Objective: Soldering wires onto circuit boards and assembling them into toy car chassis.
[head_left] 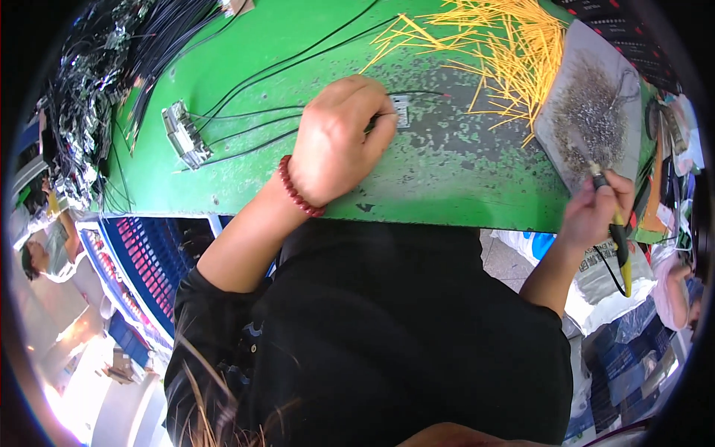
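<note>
The right hand is gripping a soldering iron by its handle, over the stained grey pad at the table's right end. The left hand is resting with bent fingers beside a silvery part; its grip is not showing. The iron is probably weighing little, staying rigid; holding should be avoiding the likely hot tip.

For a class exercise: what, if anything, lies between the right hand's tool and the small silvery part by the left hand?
Part of the grey pad, then tips of yellow strips near the straight line, lie between the tool and small silvery part.
</note>
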{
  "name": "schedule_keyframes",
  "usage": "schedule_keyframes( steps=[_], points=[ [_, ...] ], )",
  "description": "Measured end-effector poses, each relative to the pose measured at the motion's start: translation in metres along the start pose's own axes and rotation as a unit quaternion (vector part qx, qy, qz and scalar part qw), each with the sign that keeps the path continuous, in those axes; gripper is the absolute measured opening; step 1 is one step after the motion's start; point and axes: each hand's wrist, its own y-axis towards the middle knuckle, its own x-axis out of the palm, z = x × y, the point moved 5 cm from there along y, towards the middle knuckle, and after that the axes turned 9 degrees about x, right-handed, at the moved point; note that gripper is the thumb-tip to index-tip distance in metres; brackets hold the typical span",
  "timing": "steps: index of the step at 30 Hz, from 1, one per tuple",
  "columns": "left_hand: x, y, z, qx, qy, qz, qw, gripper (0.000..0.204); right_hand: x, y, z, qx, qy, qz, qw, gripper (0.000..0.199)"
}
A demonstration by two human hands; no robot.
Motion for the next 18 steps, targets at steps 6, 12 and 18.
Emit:
schedule_keyframes(
  steps=[6,12,18],
  points=[
    [-0.003,-0.008,-0.002,-0.019,0.022,-0.019,0.999,0.009,0.101,-0.057,0.001,0.064,0.024,-0.190,0.979,0.029],
    [-0.002,-0.008,-0.002,-0.013,0.018,0.000,1.000,0.010,0.120,-0.064,0.009,0.072,-0.026,-0.231,0.970,0.024],
    [0.000,-0.005,-0.003,-0.004,0.021,0.011,1.000,0.010,0.126,-0.064,0.014,0.053,-0.064,-0.249,0.965,0.027]
  ],
)
